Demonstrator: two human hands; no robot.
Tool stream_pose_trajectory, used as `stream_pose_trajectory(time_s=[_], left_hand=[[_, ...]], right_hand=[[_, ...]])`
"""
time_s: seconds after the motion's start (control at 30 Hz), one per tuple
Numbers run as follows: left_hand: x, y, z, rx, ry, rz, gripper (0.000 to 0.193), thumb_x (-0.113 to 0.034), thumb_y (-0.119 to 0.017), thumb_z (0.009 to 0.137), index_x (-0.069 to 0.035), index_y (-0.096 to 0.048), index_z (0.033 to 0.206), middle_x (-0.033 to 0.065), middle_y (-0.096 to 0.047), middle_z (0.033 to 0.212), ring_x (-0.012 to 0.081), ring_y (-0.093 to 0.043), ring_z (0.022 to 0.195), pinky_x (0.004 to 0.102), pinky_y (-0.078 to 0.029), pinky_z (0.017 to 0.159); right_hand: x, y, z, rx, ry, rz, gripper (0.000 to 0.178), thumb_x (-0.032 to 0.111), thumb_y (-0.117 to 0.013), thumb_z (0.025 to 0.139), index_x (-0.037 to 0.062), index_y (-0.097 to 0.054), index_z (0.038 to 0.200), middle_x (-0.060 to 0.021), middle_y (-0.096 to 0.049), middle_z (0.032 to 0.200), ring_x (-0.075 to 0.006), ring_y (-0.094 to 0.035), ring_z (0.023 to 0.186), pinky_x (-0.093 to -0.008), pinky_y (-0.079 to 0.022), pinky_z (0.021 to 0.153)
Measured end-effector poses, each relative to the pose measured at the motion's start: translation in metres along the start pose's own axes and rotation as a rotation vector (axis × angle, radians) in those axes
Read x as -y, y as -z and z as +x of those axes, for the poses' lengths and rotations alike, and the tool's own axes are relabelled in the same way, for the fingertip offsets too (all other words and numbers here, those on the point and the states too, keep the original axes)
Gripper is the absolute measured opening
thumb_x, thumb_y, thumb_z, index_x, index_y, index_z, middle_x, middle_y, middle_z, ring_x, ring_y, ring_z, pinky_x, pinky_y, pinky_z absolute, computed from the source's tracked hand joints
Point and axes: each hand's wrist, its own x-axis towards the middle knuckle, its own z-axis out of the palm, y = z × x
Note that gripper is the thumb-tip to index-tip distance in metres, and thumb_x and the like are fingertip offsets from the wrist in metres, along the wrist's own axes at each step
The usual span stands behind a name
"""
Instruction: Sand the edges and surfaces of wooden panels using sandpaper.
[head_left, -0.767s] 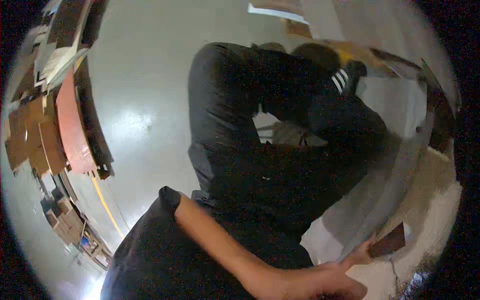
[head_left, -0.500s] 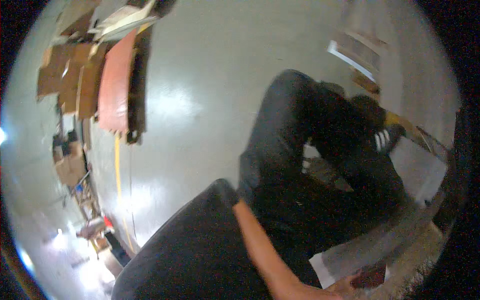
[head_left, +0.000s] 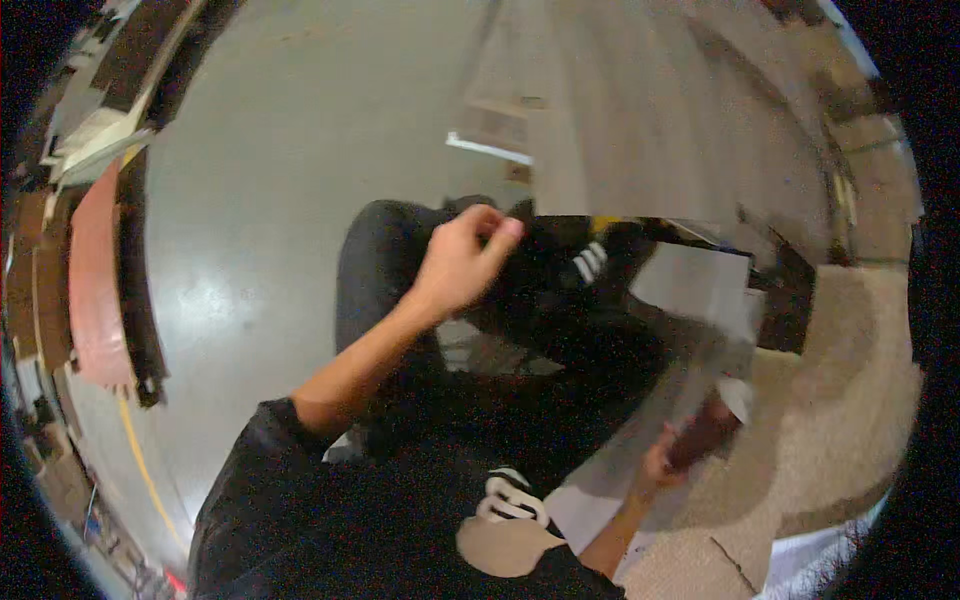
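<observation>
Fingers (head_left: 478,214) curled toward the thumb (head_left: 506,237), the left hand (head_left: 460,262) hovers over the dark-trousered legs (head_left: 378,255), forearm (head_left: 365,368) slanting far and rightward, whether pinching anything we cannot tell, while at near right the right hand (head_left: 660,464) holds a dark reddish-brown object (head_left: 703,436).

Grey floor (head_left: 250,180) spans the left and upper middle, a bright glare (head_left: 215,300) on it; at the far left a red panel (head_left: 97,285) sits beside a dark strip (head_left: 137,270); below the panel a yellow line (head_left: 145,462) runs along the floor; brown boards (head_left: 147,50) crowd the upper left; a wide grey-brown surface (head_left: 630,110) fills the upper right, a white strip (head_left: 488,149) near its left edge; a beige surface (head_left: 855,400) covers the right side.
</observation>
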Motion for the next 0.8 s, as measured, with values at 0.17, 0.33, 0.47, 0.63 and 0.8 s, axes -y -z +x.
stream_pose_trajectory(time_s=[0.17,0.33,0.47,0.63,0.8], left_hand=[[-0.015,-0.041,-0.011,0.290,0.147,-0.404,0.064,-0.055,-0.049,0.101,0.005,-0.068,0.096,0.0098,-0.069,0.079,0.0138,-0.064,0.059,0.0287,-0.047,0.049],[-0.036,-0.067,0.013,0.220,0.240,-0.583,0.054,-0.045,-0.053,0.103,0.003,-0.068,0.083,0.0066,-0.067,0.069,0.0121,-0.061,0.056,0.0275,-0.047,0.051],[-0.011,-0.097,-0.027,0.247,0.180,-0.684,0.052,-0.041,-0.056,0.102,0.000,-0.068,0.072,0.0037,-0.063,0.062,0.0097,-0.057,0.054,0.0281,-0.046,0.051],[-0.032,-0.123,-0.129,0.240,0.301,-0.639,0.051,-0.043,-0.058,0.101,-0.001,-0.070,0.074,0.0043,-0.064,0.062,0.0093,-0.055,0.056,0.0296,-0.044,0.051],[-0.041,-0.136,-0.178,0.544,0.285,-0.781,0.039,-0.034,-0.064,0.099,0.003,-0.071,0.090,0.0058,-0.067,0.076,0.0102,-0.058,0.071,0.0302,-0.047,0.064]], right_hand=[[0.048,0.010,-0.020,-0.020,-0.179,0.455,0.032,0.002,-0.068,0.091,-0.0018,-0.063,0.122,-0.0154,-0.070,0.120,-0.0193,-0.069,0.090,-0.0300,-0.056,0.081],[0.107,0.024,0.001,0.349,0.047,0.266,0.046,-0.006,-0.063,0.092,-0.0046,-0.049,0.136,-0.0196,-0.058,0.138,-0.0236,-0.066,0.110,-0.0330,-0.058,0.085],[0.131,-0.033,0.013,0.135,-0.155,0.444,0.051,-0.006,-0.055,0.095,-0.0074,-0.037,0.143,-0.0206,-0.039,0.155,-0.0308,-0.057,0.125,-0.0370,-0.059,0.087],[0.161,-0.074,0.061,-0.023,-0.348,0.980,0.062,0.001,-0.051,0.098,-0.0096,-0.017,0.149,-0.0179,-0.015,0.165,-0.0364,-0.040,0.141,-0.0411,-0.058,0.090],[0.150,-0.071,0.077,-0.299,-0.414,0.692,0.038,-0.004,-0.066,0.088,-0.0137,-0.056,0.123,-0.0138,-0.042,0.155,-0.0252,-0.055,0.123,-0.0334,-0.047,0.101]])
